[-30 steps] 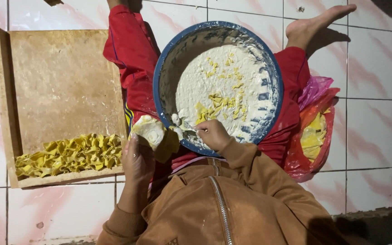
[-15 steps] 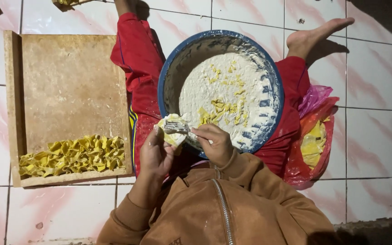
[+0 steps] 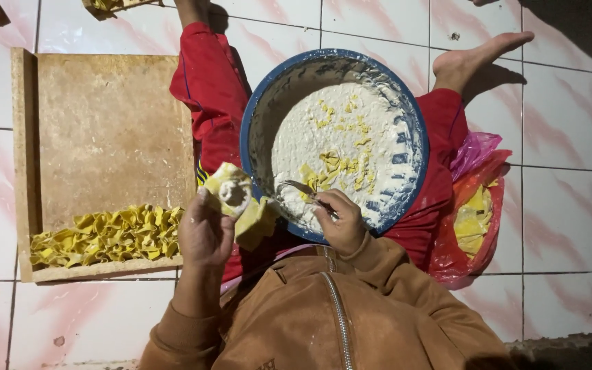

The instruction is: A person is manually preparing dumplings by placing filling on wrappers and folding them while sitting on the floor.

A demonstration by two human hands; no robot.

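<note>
While the left hand (image 3: 203, 233), just left of centre, cups a yellow wrapper (image 3: 227, 190) with a dab of white filling in its hollow, the right hand (image 3: 340, 220) is closed round a spoon (image 3: 304, 191) whose tip lies in the filling (image 3: 347, 154) of the blue bowl (image 3: 258, 123) at centre frame. This looks like the filling step, the wrapper loaded but not yet folded, so pinching it shut calls for the fingers to gather its edges without squeezing the dab out. Finished dumplings (image 3: 107, 233) line the lower edge of the wooden tray (image 3: 104, 130) at left.
</note>
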